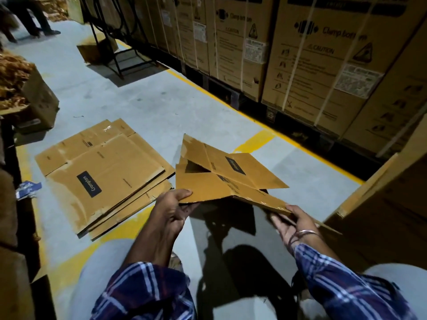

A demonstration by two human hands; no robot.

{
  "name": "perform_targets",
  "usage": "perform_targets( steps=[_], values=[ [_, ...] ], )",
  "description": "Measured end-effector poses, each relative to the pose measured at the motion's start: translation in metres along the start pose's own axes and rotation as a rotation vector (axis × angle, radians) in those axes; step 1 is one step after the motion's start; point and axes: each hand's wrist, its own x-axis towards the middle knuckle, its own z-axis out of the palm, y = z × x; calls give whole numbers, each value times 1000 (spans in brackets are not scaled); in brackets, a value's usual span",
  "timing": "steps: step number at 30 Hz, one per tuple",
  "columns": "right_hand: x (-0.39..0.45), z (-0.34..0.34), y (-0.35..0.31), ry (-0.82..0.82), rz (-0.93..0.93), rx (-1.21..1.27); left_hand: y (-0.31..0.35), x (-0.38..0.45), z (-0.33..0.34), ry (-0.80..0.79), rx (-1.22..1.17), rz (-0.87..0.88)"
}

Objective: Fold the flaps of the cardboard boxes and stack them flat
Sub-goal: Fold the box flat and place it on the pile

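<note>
Person is holding one flattened cardboard box (221, 174) in the air over the grey floor (143, 105), both hands on its near edge. Left hand (172, 210) is pinching the near-left corner, thumb lying on top, fingers underneath. Right hand (293, 221) is gripping the near-right flap from below, fingers curled round the edge; a bangle (307, 232) is sitting at that wrist. The box is tilting, flaps partly overlapping, a dark gap showing between two of them, black label facing up.

Just to its left, a stack of flattened boxes (104, 179) is lying on the floor, top one showing a black "Crompton" label; the held box is not touching the stack.

Containers: an open carton (39, 100) at far left is holding brown shredded material heaped to the rim. Strapped sealed cartons (312, 61) are lining the back along the yellow floor line (208, 88); contents not visible. A large carton (381, 204) is standing at right, contents hidden.
</note>
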Motion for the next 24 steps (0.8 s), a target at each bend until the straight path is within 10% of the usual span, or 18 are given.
perform_targets(
  steps=[11, 24],
  values=[
    [3, 111, 71, -423, -101, -288, 95, -27, -102, 97, 37, 203],
    [116, 135, 288, -204, 208, -692, -4, 86, -334, 532, -38, 65]
  ],
)
